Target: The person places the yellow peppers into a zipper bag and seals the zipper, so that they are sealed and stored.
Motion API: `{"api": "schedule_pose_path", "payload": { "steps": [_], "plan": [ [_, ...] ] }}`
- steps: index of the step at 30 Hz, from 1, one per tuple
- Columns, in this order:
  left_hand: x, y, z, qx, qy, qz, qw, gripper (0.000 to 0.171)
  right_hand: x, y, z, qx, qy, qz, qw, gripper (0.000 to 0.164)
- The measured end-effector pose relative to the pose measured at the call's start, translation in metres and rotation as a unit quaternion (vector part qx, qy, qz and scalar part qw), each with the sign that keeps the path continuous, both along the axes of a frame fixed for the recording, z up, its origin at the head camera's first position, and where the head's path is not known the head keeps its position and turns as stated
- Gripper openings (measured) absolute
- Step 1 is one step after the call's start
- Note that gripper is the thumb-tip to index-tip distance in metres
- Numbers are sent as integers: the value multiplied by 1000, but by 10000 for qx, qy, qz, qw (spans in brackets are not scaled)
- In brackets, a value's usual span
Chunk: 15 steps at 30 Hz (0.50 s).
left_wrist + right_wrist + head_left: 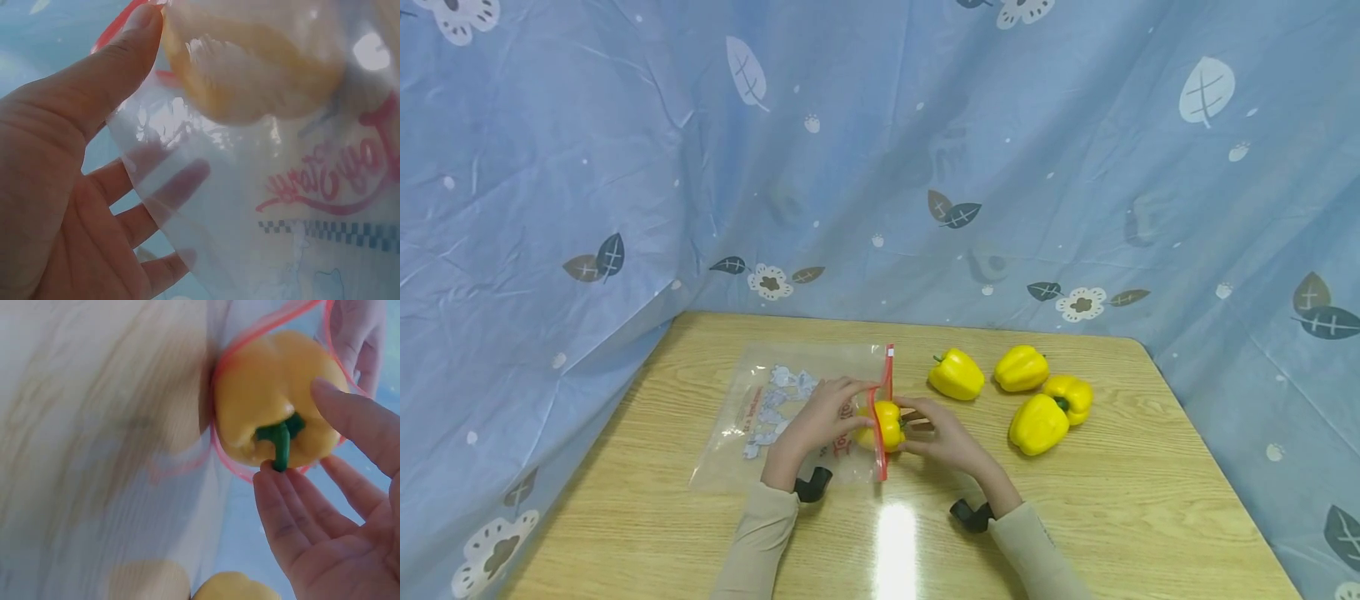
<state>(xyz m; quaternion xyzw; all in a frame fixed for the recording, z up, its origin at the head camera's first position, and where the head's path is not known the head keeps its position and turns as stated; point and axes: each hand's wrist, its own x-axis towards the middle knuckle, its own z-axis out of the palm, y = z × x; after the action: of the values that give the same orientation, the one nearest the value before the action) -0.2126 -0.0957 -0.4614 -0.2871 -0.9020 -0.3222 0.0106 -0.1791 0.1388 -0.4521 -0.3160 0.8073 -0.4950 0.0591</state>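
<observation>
A yellow bell pepper [891, 425] sits partly inside the red-edged mouth of a clear zip bag [722, 450], its green stem [282, 444] facing out. My left hand [823, 414] holds the bag at its mouth, thumb on the red zip edge; through the plastic its other fingers show in the left wrist view. From the right, my right hand [946, 435] grips the pepper at its stem end. In the right wrist view its thumb [353, 412] lies on the pepper's side and the other fingers reach under the stem.
To the right on the wooden table [1150, 517] lie more yellow peppers: one [957, 374] near the bag, another [1021, 368] behind, and two touching [1039, 424] farther right. A blue patterned cloth [880, 150] hangs along the back and sides.
</observation>
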Motion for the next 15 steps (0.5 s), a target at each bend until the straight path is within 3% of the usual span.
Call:
{"api": "schedule_pose_path", "payload": {
  "steps": [15],
  "plan": [
    [2,2,5,18,-95,-28,9999,56,-1,-7,-6,-283,-199,2,9994,53]
  ]
}}
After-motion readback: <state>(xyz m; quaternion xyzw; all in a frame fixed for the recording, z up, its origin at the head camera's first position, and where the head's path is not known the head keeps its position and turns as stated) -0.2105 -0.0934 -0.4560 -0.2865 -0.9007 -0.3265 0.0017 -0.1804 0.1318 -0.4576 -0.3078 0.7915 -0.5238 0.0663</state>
